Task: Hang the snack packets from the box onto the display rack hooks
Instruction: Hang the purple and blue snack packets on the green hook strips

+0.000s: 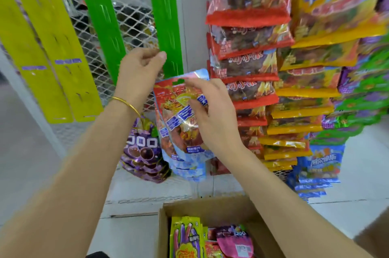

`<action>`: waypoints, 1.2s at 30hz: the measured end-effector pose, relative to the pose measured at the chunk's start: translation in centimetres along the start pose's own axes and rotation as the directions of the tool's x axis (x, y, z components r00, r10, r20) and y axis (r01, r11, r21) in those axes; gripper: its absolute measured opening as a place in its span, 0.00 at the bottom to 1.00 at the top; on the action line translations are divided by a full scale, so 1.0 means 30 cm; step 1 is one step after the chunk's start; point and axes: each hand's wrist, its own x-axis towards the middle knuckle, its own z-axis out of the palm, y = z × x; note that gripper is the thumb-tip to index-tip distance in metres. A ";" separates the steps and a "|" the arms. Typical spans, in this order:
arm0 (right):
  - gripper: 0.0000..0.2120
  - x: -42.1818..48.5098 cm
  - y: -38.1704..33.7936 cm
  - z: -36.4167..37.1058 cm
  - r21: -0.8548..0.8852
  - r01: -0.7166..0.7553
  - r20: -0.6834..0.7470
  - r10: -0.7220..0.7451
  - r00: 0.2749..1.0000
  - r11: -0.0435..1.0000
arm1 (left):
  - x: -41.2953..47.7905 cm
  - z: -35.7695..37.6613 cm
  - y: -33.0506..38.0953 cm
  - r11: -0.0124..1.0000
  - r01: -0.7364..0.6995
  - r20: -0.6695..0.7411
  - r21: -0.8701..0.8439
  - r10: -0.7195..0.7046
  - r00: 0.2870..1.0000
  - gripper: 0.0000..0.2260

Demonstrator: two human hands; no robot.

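My right hand (212, 114) grips a red and light-blue snack packet (179, 114) by its upper right part, held upright in front of the right green hanging strip (164, 15). The packet's hang hole shows near its top edge. My left hand (141, 68) is raised just above and left of the packet, fingers curled with the thumb touching the green strip's edge. More of the same packets hang below it. The open cardboard box (212, 209) sits at the bottom centre with yellow, pink and purple packets inside.
Two yellow strips (48, 47) and a second green strip (101, 15) hang on the wire mesh at left. Purple grape packets (143, 148) hang low at centre. Full columns of red, yellow, purple and blue packets (273, 68) fill the right side.
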 end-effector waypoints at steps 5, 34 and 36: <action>0.18 0.074 -0.036 0.050 0.005 -0.009 -0.042 0.009 0.999 1.000 | 0.045 -0.004 0.009 0.999 0.020 0.054 0.026 -0.022 0.998 0.09; 0.18 0.037 0.051 0.093 0.054 -0.025 -0.020 0.026 0.999 0.998 | -0.007 0.017 -0.004 1.000 -0.011 0.031 -0.006 0.011 0.999 0.05; 0.18 0.015 0.056 0.082 0.025 -0.016 -0.018 0.016 1.000 1.000 | -0.032 0.014 -0.024 1.000 -0.024 0.014 0.003 0.024 1.000 0.05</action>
